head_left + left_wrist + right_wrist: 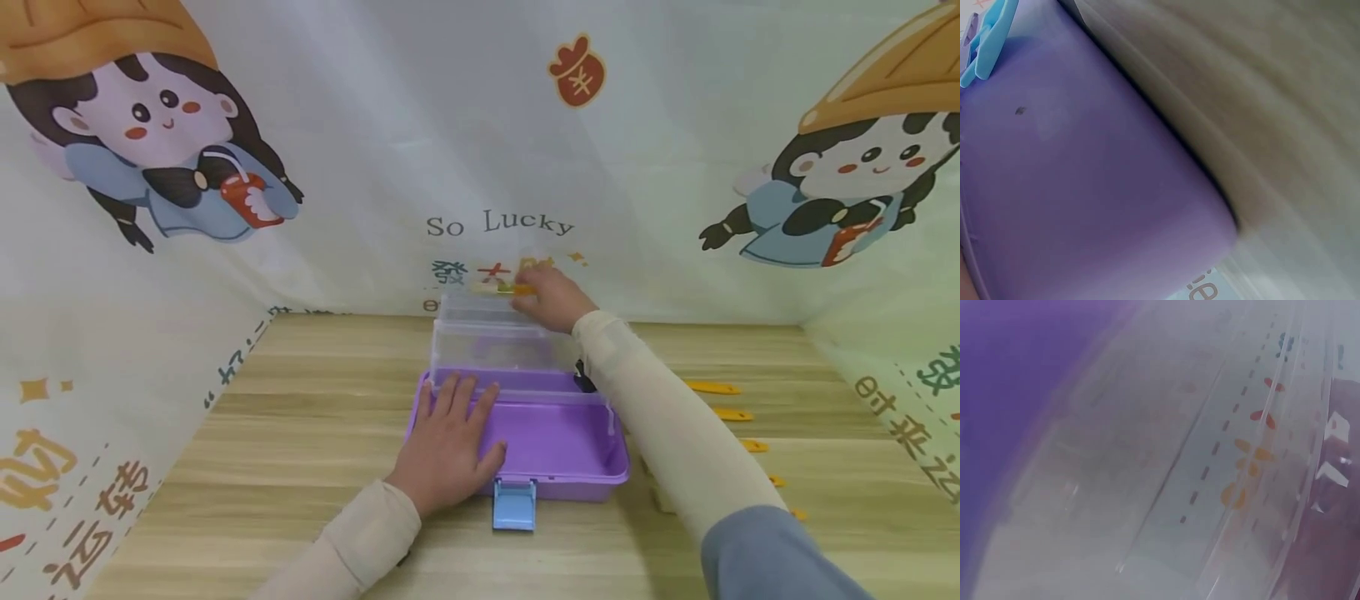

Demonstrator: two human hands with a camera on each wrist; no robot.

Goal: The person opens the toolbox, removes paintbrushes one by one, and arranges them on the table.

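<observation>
A purple plastic box stands open on the table, its clear plastic trays raised at the back. My left hand rests over the box's left side with its fingers spread. Above the trays, my right hand pinches a flat paintbrush by its orange handle, pale bristles pointing left. A light blue latch hangs at the box's front. The left wrist view shows the purple wall close up. In the right wrist view the clear plastic is blurred, and the brush cannot be made out.
Several orange handles lie in a row on the wooden table to the right, partly hidden by my right forearm. A small black object shows near the box's back right. Printed cloth encloses the table's back and sides.
</observation>
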